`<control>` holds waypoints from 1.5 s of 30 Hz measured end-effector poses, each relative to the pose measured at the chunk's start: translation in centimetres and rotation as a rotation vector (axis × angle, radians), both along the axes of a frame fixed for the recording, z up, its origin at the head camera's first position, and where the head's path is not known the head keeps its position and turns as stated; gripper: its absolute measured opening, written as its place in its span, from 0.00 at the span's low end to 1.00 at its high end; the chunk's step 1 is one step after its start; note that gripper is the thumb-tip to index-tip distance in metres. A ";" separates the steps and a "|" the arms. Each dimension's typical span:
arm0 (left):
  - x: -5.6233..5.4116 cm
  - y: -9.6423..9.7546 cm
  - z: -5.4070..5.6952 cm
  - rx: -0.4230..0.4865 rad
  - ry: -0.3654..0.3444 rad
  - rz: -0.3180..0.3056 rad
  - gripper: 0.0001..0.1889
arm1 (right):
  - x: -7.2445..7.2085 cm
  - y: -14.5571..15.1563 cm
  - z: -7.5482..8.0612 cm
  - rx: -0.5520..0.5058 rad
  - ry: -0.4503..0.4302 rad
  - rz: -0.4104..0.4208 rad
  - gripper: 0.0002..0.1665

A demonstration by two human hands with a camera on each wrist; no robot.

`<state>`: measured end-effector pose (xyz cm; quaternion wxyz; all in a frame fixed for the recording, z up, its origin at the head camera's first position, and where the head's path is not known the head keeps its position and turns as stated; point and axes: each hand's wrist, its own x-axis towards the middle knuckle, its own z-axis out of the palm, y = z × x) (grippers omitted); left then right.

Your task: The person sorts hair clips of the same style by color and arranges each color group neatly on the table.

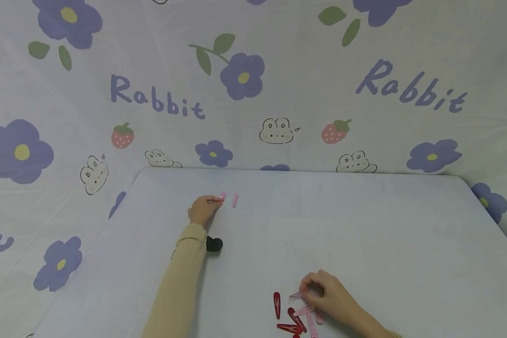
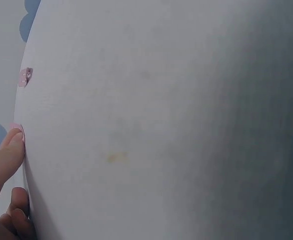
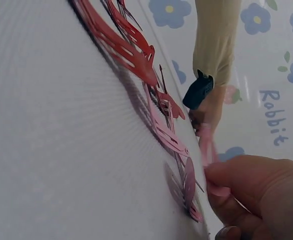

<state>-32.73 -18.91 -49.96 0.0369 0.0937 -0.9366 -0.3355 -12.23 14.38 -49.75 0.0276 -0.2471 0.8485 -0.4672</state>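
Toward the table's far left, my left hand (image 1: pixel 203 210) pinches a small pink snap hair clip (image 1: pixel 222 194) at the tabletop. Just to its right lies a second pink hair clip (image 1: pixel 235 200). Near the front, my right hand (image 1: pixel 331 295) holds another pink hair clip (image 3: pixel 207 145) between thumb and finger, over a loose pile. That pile mixes red hair clips (image 1: pixel 277 305) with pink hair clips (image 3: pixel 167 132), some overlapping. In the left wrist view only the thumb and fingertips show at the left edge, with the pinched clip mostly hidden behind them.
The white tabletop (image 1: pixel 363 244) runs back to a hanging cloth (image 1: pixel 304 84) printed with flowers, rabbits and strawberries. A dark wrist camera (image 1: pixel 214 244) sticks out from the left sleeve (image 1: pixel 178 281). More of the cloth rises along the left and right edges.
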 end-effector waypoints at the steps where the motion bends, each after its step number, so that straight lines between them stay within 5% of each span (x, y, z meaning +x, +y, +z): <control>1: 0.0 0.0 0.1 0.003 0.002 -0.001 0.10 | 0.1 -0.1 0.4 -0.018 0.025 0.009 0.05; 9: 0.1 0.0 0.3 -0.002 0.011 -0.006 0.10 | -0.5 -0.1 -0.5 -0.076 0.149 0.073 0.07; 20: 0.2 -0.2 0.3 0.003 -0.005 -0.003 0.11 | -0.5 -0.3 -0.6 -0.212 0.067 0.145 0.07; 28: 0.2 -0.3 0.7 0.010 0.015 -0.010 0.10 | -0.2 -0.7 1.2 -0.238 0.062 0.114 0.09; 36: -0.1 -0.3 0.3 -0.003 0.014 -0.005 0.11 | -0.6 -0.2 -0.6 -0.267 -0.024 0.089 0.08; 45: 0.1 0.0 0.0 0.021 0.012 -0.006 0.10 | -0.5 0.1 -0.4 -0.277 -0.100 0.068 0.10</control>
